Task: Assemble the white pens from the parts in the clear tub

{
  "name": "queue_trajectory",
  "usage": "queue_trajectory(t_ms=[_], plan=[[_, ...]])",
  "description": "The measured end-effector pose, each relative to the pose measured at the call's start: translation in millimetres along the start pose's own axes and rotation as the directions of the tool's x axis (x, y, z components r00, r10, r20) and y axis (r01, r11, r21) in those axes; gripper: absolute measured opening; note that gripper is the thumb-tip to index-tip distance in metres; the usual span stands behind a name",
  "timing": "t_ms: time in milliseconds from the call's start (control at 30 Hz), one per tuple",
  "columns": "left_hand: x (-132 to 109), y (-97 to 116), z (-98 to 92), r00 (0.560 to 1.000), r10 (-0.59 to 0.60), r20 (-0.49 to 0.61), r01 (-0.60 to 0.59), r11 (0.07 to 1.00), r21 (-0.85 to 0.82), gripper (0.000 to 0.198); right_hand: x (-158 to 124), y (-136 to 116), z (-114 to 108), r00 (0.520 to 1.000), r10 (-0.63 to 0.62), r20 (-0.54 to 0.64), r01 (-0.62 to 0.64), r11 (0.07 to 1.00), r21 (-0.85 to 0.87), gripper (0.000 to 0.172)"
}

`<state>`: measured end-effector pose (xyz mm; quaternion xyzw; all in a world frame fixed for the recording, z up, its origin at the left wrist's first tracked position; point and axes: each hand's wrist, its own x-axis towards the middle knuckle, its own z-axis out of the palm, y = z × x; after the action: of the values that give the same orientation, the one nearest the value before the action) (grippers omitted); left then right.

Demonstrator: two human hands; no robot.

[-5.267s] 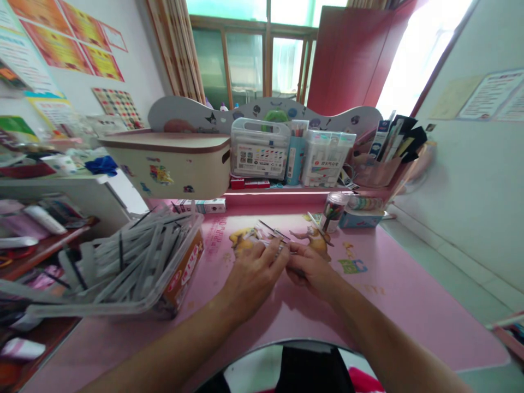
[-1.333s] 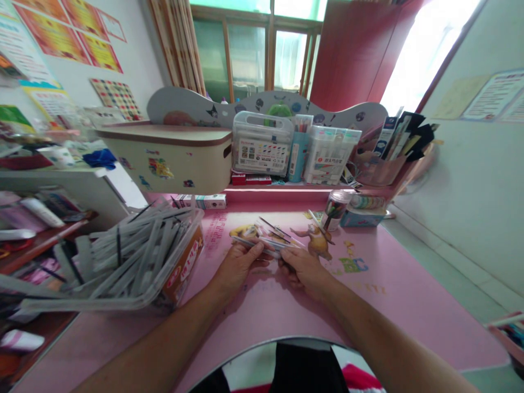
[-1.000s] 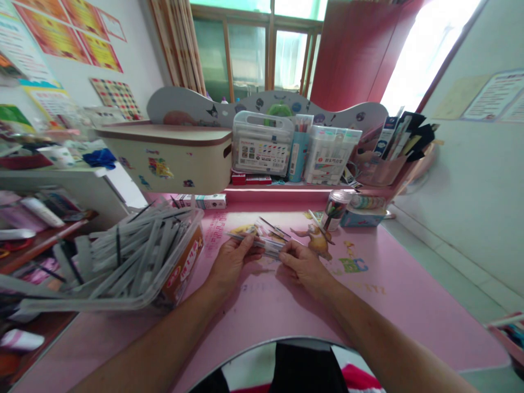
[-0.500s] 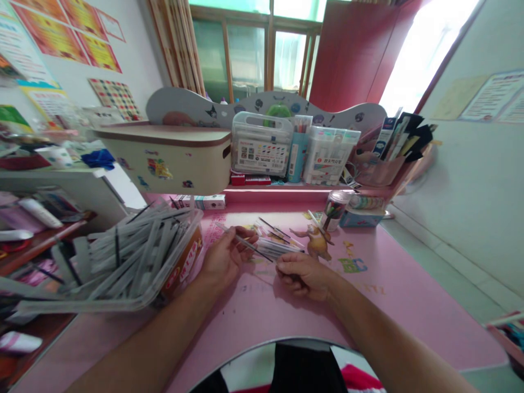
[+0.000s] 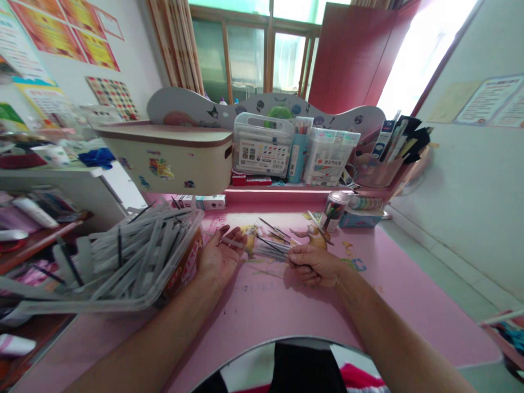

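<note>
My left hand (image 5: pixel 219 259) is palm up beside the plastic box, with a slim translucent plastic sleeve (image 5: pixel 232 241) held across its fingers. A thin dark stick (image 5: pixel 268 244), like a pen refill, is pinched by my right hand (image 5: pixel 313 266) between thumb and forefinger. The stick points left towards my other hand, its tip apart from the sleeve. Behind it on the pink desk lies a small pile of clear sleeves (image 5: pixel 272 251) and thin dark sticks. To the left, a clear plastic box (image 5: pixel 151 301) is heaped with translucent sleeves (image 5: pixel 137 256), some with dark sticks.
A round tub of pens (image 5: pixel 335 209) and a blue box (image 5: pixel 360 218) stand at the desk's back right. The shelf above carries a cream lidded bin (image 5: pixel 176 164), marker cases (image 5: pixel 262 147) and a pink holder (image 5: pixel 376 170). The desk's curved front edge (image 5: pixel 286 339) is close to my body.
My right hand has moved right, drawing the dark stick away from the sleeve. My left hand has shifted slightly left and turned its palm more upward, keeping the sleeve.
</note>
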<state>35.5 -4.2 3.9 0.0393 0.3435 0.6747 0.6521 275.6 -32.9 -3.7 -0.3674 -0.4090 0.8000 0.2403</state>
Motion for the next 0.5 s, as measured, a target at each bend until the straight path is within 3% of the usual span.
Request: queue_trajectory(t_ms=[100, 233, 300, 400, 500], plan=[[-9, -4, 1.7, 0.995, -0.018, 0.103, 0.009, 0.996, 0.089, 0.016, 1, -1, 1, 0.995, -0.068, -0.07, 0.069, 0.998, 0.005, 0.04], [-28, -24, 0.2, 0.935, -0.241, 0.259, 0.149, 0.932, 0.33, 0.015, 9, 9, 17, 0.982, -0.116, -0.15, 0.115, 0.993, -0.02, 0.042], [-34, -35, -1.3, 0.916, -0.317, 0.245, 0.199, 0.89, 0.409, 0.006, 14, 16, 27, 0.98, -0.132, -0.151, 0.121, 0.989, -0.079, 0.04], [-36, -42, -1.8, 0.931, -0.322, 0.172, 0.23, 0.883, 0.408, 0.027, 18, 23, 38, 0.975, -0.158, -0.155, 0.137, 0.981, -0.137, 0.038], [-32, -40, -1.5, 0.939, -0.302, 0.161, 0.241, 0.918, 0.314, 0.031, 21, 24, 38, 0.927, -0.244, -0.284, 0.222, 0.969, -0.106, 0.037]])
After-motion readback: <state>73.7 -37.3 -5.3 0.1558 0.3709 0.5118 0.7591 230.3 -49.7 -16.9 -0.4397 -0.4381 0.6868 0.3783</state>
